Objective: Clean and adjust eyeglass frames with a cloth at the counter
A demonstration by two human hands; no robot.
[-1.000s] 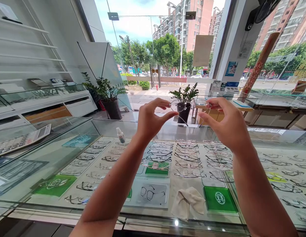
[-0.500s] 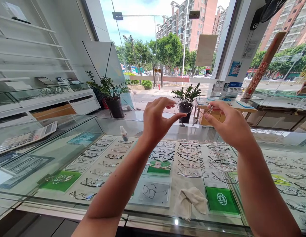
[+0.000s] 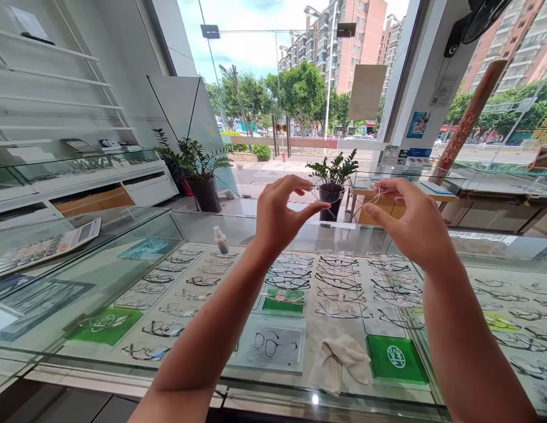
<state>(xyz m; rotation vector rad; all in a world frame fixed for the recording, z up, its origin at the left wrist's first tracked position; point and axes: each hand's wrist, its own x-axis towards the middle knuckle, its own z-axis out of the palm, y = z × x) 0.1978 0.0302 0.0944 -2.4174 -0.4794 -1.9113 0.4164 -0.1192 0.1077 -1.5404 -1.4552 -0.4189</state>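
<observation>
A pair of thin-rimmed eyeglasses is held up in the air above the glass counter, in front of a potted plant. My left hand pinches its left side between thumb and fingers. On the opposite side, my right hand grips the right edge of the frame with thumb and forefinger. The clear lenses and fine rims blend into the background, so the exact contact points are hard to make out. Below the hands, a crumpled beige cloth lies on the counter top beside a green square pad.
Under the glass, rows of eyeglass frames fill the display counter. A small white spray bottle stands on the counter's far side. At left lies a large calculator. Potted plants stand beyond, before the glass front.
The eyeglasses have tilted slightly between my hands, and the temples that hung below them show differently. Both hands keep nearly the same place and hold.
</observation>
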